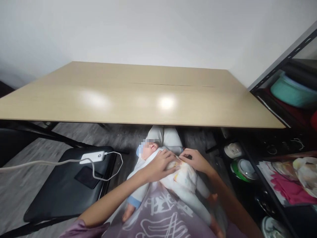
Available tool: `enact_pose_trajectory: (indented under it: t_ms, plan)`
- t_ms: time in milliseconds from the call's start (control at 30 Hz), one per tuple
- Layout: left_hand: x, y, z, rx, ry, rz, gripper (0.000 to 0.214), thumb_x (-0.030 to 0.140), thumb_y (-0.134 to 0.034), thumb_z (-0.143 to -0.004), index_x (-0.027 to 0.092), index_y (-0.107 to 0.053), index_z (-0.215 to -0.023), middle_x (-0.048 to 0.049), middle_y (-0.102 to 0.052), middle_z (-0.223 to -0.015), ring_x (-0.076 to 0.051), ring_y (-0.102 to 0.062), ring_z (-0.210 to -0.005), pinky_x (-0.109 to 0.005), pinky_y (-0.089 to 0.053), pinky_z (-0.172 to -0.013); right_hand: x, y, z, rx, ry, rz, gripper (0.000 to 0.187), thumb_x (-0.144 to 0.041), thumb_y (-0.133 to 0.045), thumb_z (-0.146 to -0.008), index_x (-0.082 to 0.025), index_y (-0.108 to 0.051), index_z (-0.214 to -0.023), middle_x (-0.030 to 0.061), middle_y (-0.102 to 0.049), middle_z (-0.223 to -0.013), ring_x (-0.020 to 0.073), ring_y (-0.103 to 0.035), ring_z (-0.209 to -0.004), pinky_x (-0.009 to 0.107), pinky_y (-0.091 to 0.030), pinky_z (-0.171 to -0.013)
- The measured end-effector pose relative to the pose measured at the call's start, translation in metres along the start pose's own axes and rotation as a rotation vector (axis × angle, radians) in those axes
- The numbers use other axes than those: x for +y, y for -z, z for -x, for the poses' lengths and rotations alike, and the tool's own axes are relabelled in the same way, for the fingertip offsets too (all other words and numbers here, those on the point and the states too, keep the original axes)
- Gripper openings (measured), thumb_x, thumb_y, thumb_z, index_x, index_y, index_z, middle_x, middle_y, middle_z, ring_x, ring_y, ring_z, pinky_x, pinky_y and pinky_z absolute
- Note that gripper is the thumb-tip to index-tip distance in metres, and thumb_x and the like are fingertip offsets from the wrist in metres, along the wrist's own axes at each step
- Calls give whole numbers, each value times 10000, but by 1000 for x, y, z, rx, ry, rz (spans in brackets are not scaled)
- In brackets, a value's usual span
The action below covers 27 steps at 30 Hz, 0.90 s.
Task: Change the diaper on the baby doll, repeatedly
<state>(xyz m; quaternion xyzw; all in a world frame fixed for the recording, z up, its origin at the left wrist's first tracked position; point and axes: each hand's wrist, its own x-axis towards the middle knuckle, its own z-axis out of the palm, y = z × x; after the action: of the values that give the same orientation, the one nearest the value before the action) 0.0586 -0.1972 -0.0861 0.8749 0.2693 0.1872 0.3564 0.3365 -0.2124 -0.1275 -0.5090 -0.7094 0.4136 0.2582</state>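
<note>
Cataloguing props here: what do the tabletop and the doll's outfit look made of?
Tabletop: probably pale wood-look laminate, smooth and semi-glossy; lamp glare reflects off it. Doll's outfit: soft matte white fabric, perhaps a cotton knit; it creases along the leg.

Table edge (138, 119) overhead (shelving (277, 158) rightward), chair (66, 185) left.

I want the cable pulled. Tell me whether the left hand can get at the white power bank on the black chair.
Probably yes. The left hand rests on the doll, and the power bank lies uncovered on the chair seat to its left; only its cable loops nearby.
</note>
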Motion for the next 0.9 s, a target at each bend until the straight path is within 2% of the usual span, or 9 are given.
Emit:
enact_pose_trajectory:
  t_ms: [233, 300, 433, 500, 600, 667, 733, 800, 900]
  plan:
    - [-4, -10, 13, 105, 44, 163, 228, 477, -757, -1084, 262, -817, -1134, -55, -717, -1190, -237, -618, -1145, -391, -431, -1075, 16, 8, -11, 190, 28, 136, 291, -431, -685, -1081, -216, -866, -1004, 95, -797, -1015, 266, -735, -962, 410, -565, -917]
    - [-3, -11, 15, 146, 57, 205, 251, 498, -785, -1063, 249, -812, -1077, -58, -720, -1197, -235, -626, -1144, -386, -438, -1067, 4, 4, -15, 136, 81, 83, 287, -442, -674, -1101, -227, -863, -1124, 102, -804, -1134, 272, -742, -1083, 424, -568, -1013]
    - [-4, -12, 28, 225, 12, 330, 273, 491, -770, -1078, 219, -776, -1053, -75, -770, -1164, -236, -661, -1161, -381, -459, -1071, -36, -9, -14, -125, 207, -44, 336, -481, -649, -1132, -267, -795, -1346, 95, -754, -1390, 257, -699, -1294, 401, -523, -1168]
    - [-8, -12, 43, 196, -9, 455, 300, 490, -769, -1077, 199, -763, -1005, -78, -792, -1051, -216, -690, -1055, -348, -499, -991, -51, -10, -9, -131, 175, -23, 340, -525, -641, -1127, -238, -820, -1158, 77, -768, -1204, 233, -713, -1101, 360, -554, -1029]
    - [-14, -12, 69, 74, 55, 596, 418, 560, -786, -1046, 173, -737, -896, -62, -757, -841, -167, -664, -784, -279, -496, -761, -61, 9, 9, -130, 7, -28, 562, -614, -576, -1129, -190, -726, -792, 15, -659, -801, 170, -589, -761, 305, -480, -757]
    - [-13, -10, 79, -59, 117, 650, 487, 616, -668, -1105, 166, -730, -927, -21, -685, -677, -141, -611, -621, -259, -458, -655, -62, 29, 28, -274, -131, -84, 643, -645, -523, -1136, -177, -701, -733, 4, -627, -708, 154, -556, -695, 287, -420, -680]
    - [-4, -5, 76, -149, 158, 632, 518, 622, -523, -1167, 171, -725, -1012, 21, -614, -585, -136, -570, -542, -258, -445, -622, -59, 47, 49, -458, -248, -104, 592, -631, -554, -1121, -171, -752, -806, 9, -681, -716, 158, -596, -682, 276, -411, -656]
    - [9, 2, 61, -121, 159, 481, 457, 611, -545, -1158, 188, -717, -1130, -2, -691, -729, -166, -643, -674, -283, -505, -709, -54, 54, 68, -558, -341, -79, 477, -594, -619, -1088, -178, -762, -904, 11, -734, -738, 169, -639, -675, 271, -432, -660]
    - [28, 4, 15, -51, 73, 97, 450, 571, -699, -1082, 208, -666, -1346, -109, -750, -1248, -281, -673, -1161, -411, -541, -1034, -41, 40, 90, -506, -415, 1, 382, -550, -637, -1061, -199, -703, -928, 0, -731, -726, 175, -625, -682, 272, -417, -661]
